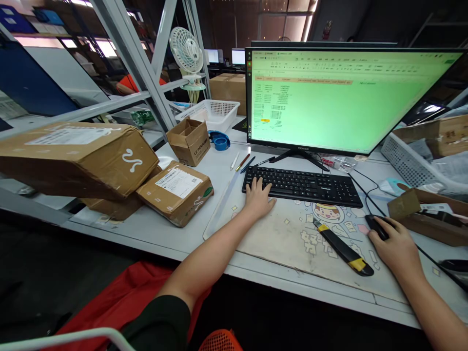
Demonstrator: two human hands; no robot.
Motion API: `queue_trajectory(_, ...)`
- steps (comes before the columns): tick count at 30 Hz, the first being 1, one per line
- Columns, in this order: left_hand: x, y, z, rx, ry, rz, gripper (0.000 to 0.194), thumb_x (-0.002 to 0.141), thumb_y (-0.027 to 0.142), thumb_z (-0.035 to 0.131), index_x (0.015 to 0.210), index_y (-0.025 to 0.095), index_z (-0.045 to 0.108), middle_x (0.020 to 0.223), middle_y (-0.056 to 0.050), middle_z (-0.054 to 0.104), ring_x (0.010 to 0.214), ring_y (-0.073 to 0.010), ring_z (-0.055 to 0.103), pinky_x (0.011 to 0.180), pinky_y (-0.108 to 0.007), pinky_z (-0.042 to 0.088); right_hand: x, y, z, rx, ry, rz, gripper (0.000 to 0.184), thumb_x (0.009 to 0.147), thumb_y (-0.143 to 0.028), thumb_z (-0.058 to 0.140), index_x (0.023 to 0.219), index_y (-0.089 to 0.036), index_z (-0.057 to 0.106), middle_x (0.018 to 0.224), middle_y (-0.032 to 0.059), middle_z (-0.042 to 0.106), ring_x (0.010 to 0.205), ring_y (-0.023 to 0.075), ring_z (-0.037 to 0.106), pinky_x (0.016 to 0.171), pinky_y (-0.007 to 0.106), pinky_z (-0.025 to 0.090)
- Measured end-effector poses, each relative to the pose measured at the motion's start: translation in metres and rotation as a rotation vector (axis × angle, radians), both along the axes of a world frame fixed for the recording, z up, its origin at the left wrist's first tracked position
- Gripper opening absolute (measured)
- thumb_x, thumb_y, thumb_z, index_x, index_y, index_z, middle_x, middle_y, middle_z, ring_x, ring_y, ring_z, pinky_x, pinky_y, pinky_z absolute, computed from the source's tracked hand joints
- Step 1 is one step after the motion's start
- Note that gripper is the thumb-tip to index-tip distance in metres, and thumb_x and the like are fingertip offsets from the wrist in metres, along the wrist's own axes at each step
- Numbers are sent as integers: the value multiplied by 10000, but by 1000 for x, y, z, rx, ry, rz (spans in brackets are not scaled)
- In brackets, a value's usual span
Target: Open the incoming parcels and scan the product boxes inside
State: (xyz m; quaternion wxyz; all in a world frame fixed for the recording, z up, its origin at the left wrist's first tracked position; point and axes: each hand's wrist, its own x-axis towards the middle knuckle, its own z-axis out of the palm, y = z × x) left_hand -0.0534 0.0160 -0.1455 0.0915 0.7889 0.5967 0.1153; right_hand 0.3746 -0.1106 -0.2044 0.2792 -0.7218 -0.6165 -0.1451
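Head view — left hand spreads empty fingers on the left end of the rightward-running keyboard — right hand curls around the mouse.

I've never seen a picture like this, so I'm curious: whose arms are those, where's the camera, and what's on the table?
There's no robot here, just a person with bare hands. The camera sits on their head, looking forward and down, so you see what's in front of them. The left hand rests on a black keyboard; the right hand holds a computer mouse. On the desk are also a big lit monitor, a black-and-yellow cutter, pens and cardboard boxes.
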Motion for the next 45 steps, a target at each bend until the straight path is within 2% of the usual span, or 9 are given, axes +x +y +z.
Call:
queue_trajectory(7, -1, 1, 1, -38, 2, -8, 702, 1000, 512, 605, 1626, 234, 449, 1764, -161, 230, 1654, -409, 121, 1325, -660, 160, 1, 0, -3, 21, -18, -38, 631, 943, -616, 481, 1257, -150, 768, 1400, 171, 651, 1280, 362, 643, 1134, 452, 512)
queue_trajectory(17, 1, -4, 5, -59, 24, -12, 722, 1012, 480, 609, 1650, 207, 410, 1770, -178, 199, 1659, -402, 99, 1322, -665, 154, 6, 4, -9, 40, -15, -24, 599, 937, -576, 500, 1252, -143, 770, 1400, 175, 643, 1289, 349, 633, 1155, 440, 495)
queue_trajectory(24, 2, 0, 3, 17, -67, -23, 594, 1030, 414, 582, 1580, 200, 509, 1728, -168, 321, 1632, -370, 228, 1298, -673, 253, 0, 3, -4, 57, -11, -17, 593, 936, -549, 507, 1289, -142, 753, 1397, 177, 641, 1280, 343, 630, 1162, 437, 489)
queue_trajectory(28, 3, 3, -1, 2, -92, -3, 622, 1017, 438, 615, 1574, 178, 518, 1733, -197, 289, 1637, -390, 202, 1302, -675, 234, -2, 2, -2, 76, -17, -15, 638, 937, -531, 514, 1363, -105, 724, 1406, 201, 634, 1254, 363, 644, 1137, 467, 517)
queue_trajectory(34, 3, 3, -1, 1, -116, 4, 592, 1021, 484, 610, 1536, 194, 574, 1766, -190, 191, 1640, -422, 168, 1293, -693, 231, 2, 2, -4, 53, -24, 0, 614, 941, -508, 511, 1361, -115, 727, 1397, 200, 640, 1259, 383, 643, 1123, 538, 531)
queue_trajectory(38, 2, 3, 0, 25, -137, -6, 588, 1030, 472, 593, 1564, 231, 546, 1763, -168, 220, 1643, -415, 161, 1284, -703, 249, 3, 3, -5, 49, -16, -23, 615, 933, -518, 500, 1326, -116, 748, 1404, 201, 637, 1272, 389, 637, 1128, 551, 527)
queue_trajectory(45, 3, 3, -4, 25, -104, -16, 569, 1020, 455, 619, 1532, 210, 579, 1751, -193, 237, 1638, -426, 172, 1287, -707, 229, 4, 4, -6, 22, -6, -42, 626, 903, -517, 500, 1292, -104, 764, 1397, 213, 639, 1272, 405, 634, 1119, 571, 533)
